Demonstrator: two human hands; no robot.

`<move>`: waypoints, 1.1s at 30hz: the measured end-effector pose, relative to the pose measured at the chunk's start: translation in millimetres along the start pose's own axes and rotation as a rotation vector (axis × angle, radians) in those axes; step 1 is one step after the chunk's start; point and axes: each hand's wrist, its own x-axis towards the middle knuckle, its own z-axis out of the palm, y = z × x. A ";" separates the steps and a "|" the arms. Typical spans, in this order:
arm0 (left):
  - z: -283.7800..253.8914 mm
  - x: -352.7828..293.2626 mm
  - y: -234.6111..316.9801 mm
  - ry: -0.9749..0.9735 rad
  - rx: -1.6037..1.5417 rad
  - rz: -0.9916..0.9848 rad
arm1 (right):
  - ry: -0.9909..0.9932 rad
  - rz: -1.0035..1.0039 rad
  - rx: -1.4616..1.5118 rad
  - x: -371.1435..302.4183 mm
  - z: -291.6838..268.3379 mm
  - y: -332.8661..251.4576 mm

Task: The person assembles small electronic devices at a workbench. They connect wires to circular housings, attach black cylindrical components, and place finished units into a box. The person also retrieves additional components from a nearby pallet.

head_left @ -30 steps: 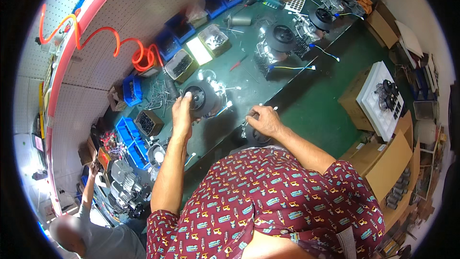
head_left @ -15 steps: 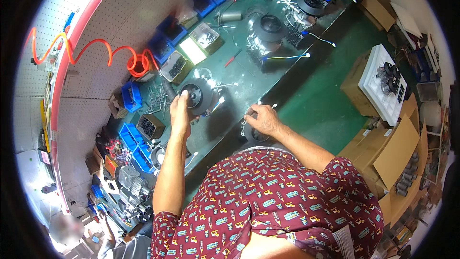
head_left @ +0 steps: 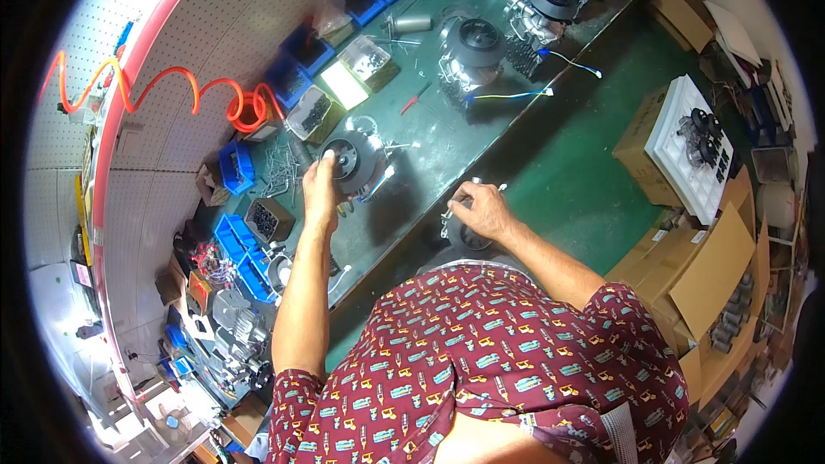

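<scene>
My left hand [head_left: 320, 198] grips a black round fan unit [head_left: 364, 165] by its near left side, thumb on top. This unit rests on the green workbench [head_left: 455, 146], and a short cable with a white plug hangs off its right side. Just beyond the bench's front edge, my right hand [head_left: 483, 210] has its fingers pinched together. Small metal parts show around those fingertips, but what they hold is too small to name. Beneath the right hand and close to my shirt sits a dark round part [head_left: 468, 237], partly hidden.
More fan units [head_left: 474, 47] with loose cables line the bench's far right. Blue bins [head_left: 308, 50], a box of black screws [head_left: 268, 219] and a red screwdriver [head_left: 416, 98] lie around. An orange coiled hose [head_left: 249, 112] hangs left. Cartons and a white foam tray [head_left: 687, 155] stand right.
My right hand has shifted slightly to the right, still pinched. The left hand keeps its grip on the fan unit. The person at the lower left has mostly gone out of view.
</scene>
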 end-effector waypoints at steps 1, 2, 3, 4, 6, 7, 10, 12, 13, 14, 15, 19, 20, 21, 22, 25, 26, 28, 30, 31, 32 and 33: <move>0.6 0.2 -2.8 -0.003 -0.005 0.000 | 0.004 -0.004 0.008 -0.2 -0.8 1.3; 1.2 -0.1 -5.2 -0.005 -0.010 0.000 | 0.015 -0.018 -0.008 -0.6 -1.6 1.8; 1.4 -0.4 -7.1 -0.007 -0.015 0.000 | 0.018 -0.020 -0.004 -0.9 -2.6 1.6; 2.1 -2.7 -4.2 -0.025 -0.018 -0.003 | 0.020 -0.022 0.001 -1.3 -4.4 -1.1; 2.5 -3.7 -4.4 -0.034 -0.030 -0.024 | 0.020 -0.034 0.025 -1.4 -4.3 -0.2; 2.0 -4.1 -3.3 -0.035 -0.036 -0.033 | 0.017 -0.046 0.047 -0.3 -3.1 1.6; -8.0 -4.5 -2.6 -0.018 -0.057 -0.073 | 0.034 -0.038 0.109 0.3 0.0 -0.5; -15.8 -8.3 -6.8 0.083 -0.029 -0.058 | 0.087 -0.021 0.134 1.0 2.5 -9.2; -18.5 -14.8 -8.3 0.162 0.016 0.034 | 0.087 0.013 0.200 2.6 3.7 -11.5; -19.8 -22.3 -10.8 0.244 0.063 0.089 | 0.104 0.031 0.226 2.5 3.7 -14.2; -21.9 -30.5 -12.1 0.324 0.113 0.144 | 0.121 0.049 0.251 0.8 3.3 -17.6; -21.5 -86.0 -15.7 0.064 0.140 0.240 | 0.109 0.006 0.263 -3.9 5.8 -38.4; -17.6 -100.1 -13.6 -0.053 0.227 0.274 | 0.123 -0.028 0.223 -6.3 10.1 -46.7; -10.8 -113.7 -10.7 -0.169 0.315 0.308 | 0.113 -0.031 0.195 -11.6 11.1 -55.5; -6.7 -127.7 -2.9 -0.291 0.341 0.250 | 0.101 -0.046 0.173 -17.9 15.3 -68.6; -19.4 -159.1 -2.9 -0.478 0.458 0.245 | 0.032 -0.122 0.156 -35.2 45.9 -114.7; -27.5 -167.7 0.5 -0.465 0.500 0.251 | 0.001 -0.139 0.102 -41.1 57.2 -131.0; -49.7 -181.3 4.6 -0.441 0.603 0.281 | -0.042 -0.194 0.055 -50.6 77.7 -153.7; -82.3 -191.9 -0.8 -0.392 0.492 0.178 | -0.126 -0.194 0.002 -52.7 99.0 -178.0; -99.0 -197.1 -3.8 -0.380 0.433 0.136 | -0.161 -0.206 -0.016 -54.5 110.7 -190.6; -115.0 -205.6 -3.6 -0.359 0.428 0.125 | -0.161 -0.250 -0.053 -58.1 124.5 -210.4; -129.8 -211.5 -9.2 -0.321 0.455 0.108 | -0.198 -0.288 -0.069 -58.4 138.6 -224.5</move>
